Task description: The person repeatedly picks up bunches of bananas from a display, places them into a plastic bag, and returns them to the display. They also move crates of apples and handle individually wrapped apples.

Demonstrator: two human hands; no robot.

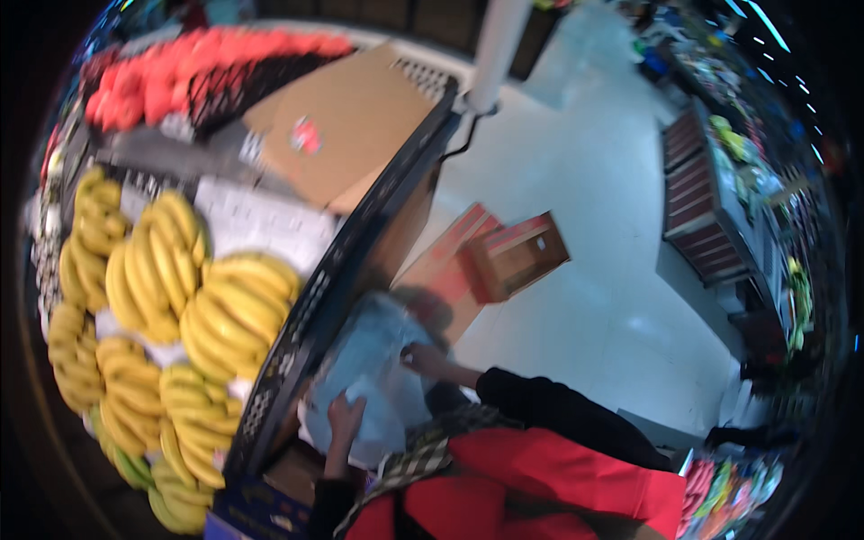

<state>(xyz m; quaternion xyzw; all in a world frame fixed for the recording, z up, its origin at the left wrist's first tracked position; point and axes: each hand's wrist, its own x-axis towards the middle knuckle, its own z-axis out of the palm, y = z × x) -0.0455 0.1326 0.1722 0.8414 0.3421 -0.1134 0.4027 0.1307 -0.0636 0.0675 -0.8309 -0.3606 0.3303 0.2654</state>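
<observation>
A translucent bluish plastic sheet or bag (368, 358) hangs in front of my body, beside the display's dark edge. My left hand (345, 417) grips its near left side with the thumb on top. On the other side, my right hand (426, 361) has its fingers curled in at the plastic's right edge and appears to pinch it. Folds and blur hide the exact grip of the right fingers. Several bunches of yellow bananas (236, 314) lie on the display to my left, some greenish at the near end.
A black plastic rail (324, 270) edges the display. Flattened cardboard (347, 128) lies beyond the bananas, near red-orange fruit (162, 77). On the pale floor (580, 324) sits an open cardboard box (520, 260). A white post (499, 54) rises at the display's corner. A produce stand (709, 196) is at right.
</observation>
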